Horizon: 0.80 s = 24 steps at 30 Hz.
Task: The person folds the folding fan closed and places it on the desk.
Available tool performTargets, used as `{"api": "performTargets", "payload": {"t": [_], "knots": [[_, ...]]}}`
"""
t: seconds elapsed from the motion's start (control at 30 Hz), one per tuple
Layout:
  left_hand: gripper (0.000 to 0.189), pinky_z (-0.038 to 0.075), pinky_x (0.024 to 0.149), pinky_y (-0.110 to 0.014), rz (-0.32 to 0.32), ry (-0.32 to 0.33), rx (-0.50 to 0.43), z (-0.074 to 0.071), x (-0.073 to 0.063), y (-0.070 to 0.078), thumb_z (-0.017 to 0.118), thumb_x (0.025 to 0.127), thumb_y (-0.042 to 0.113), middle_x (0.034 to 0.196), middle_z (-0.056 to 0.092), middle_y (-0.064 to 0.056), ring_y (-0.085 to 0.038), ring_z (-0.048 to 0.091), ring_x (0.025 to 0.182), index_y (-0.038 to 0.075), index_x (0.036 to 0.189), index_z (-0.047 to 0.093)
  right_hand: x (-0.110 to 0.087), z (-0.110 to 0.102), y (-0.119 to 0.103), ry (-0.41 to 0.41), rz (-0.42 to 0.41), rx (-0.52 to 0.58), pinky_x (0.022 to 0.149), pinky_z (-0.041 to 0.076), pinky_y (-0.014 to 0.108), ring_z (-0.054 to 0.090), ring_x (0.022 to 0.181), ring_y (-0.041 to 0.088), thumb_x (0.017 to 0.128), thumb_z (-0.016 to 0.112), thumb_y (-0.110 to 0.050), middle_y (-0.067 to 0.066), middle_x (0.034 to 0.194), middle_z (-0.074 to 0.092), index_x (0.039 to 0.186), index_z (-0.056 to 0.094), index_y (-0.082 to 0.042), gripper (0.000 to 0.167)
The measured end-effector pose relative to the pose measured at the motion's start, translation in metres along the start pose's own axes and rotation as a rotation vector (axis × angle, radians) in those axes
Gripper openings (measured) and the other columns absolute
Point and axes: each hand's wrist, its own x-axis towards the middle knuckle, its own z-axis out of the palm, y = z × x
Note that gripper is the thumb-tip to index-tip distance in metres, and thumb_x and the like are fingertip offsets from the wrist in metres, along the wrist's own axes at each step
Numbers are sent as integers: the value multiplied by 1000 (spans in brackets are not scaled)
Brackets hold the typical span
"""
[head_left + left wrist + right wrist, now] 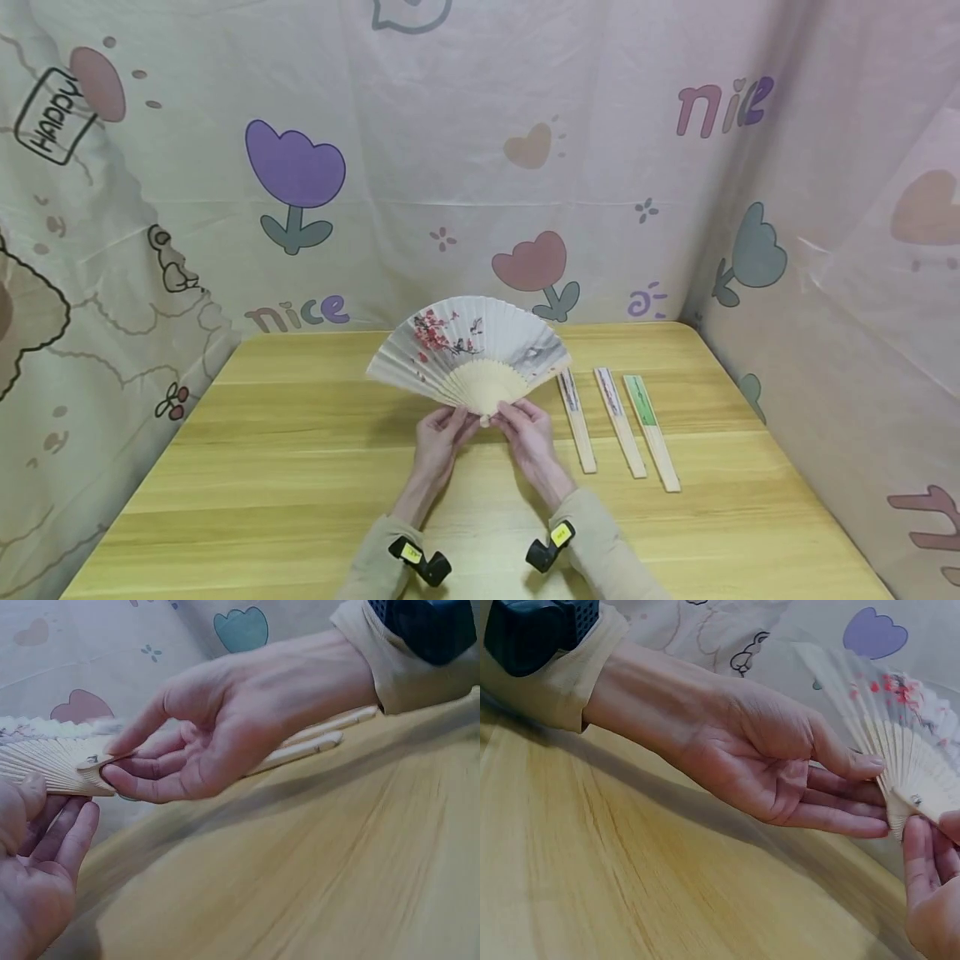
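Note:
A folding fan (480,350) is spread wide in front of me, its pale leaf painted with red blossoms and grey shading above light wooden ribs. My left hand (437,446) pinches the lower left ribs between thumb and fingers. On the other side, my right hand (531,442) pinches the lower right ribs near the pivot. The left wrist view shows the fan's ribs (56,765) gathered at the pivot, with both thumbs on the near face. In the right wrist view the outer ribs (889,750) lie between the right thumb and fingers.
Three folded fans lie side by side on the wooden table (262,467) to the right: one with a dark print (577,421), a middle one (620,422) and a green one (651,433). A patterned curtain (420,125) hangs behind the table and along both sides.

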Motion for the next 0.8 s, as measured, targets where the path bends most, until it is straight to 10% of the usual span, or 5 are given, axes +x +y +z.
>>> {"api": "performTargets", "payload": {"t": [0.17, 0.5, 0.8], "knots": [[15, 64, 80, -25, 9, -1, 35, -3, 2, -2, 58, 99, 1, 84, 76, -1, -12, 76, 81, 7, 95, 71, -1, 1, 2, -29, 15, -82, 74, 62, 19, 68, 74, 10, 93, 58, 10, 0, 83, 74, 98, 70, -5, 20], [19, 65, 72, -23, -31, -51, 87, -5, 2, 0, 63, 97, 6, 83, 75, 4, -8, 73, 76, 19, 88, 74, -4, 2, 1, -108, 38, -169, 81, 61, 18, 70, 82, 9, 93, 57, 12, -1, 89, 74, 137, 47, 15, 46], [4, 66, 70, -27, -11, -65, 175, 0, -1, 4, 70, 93, 4, 84, 74, 2, -12, 74, 72, 6, 95, 73, -4, 0, 0, -120, 21, -253, 86, 61, 19, 71, 87, 10, 88, 67, 8, -3, 93, 75, 130, 57, 10, 43]]}}
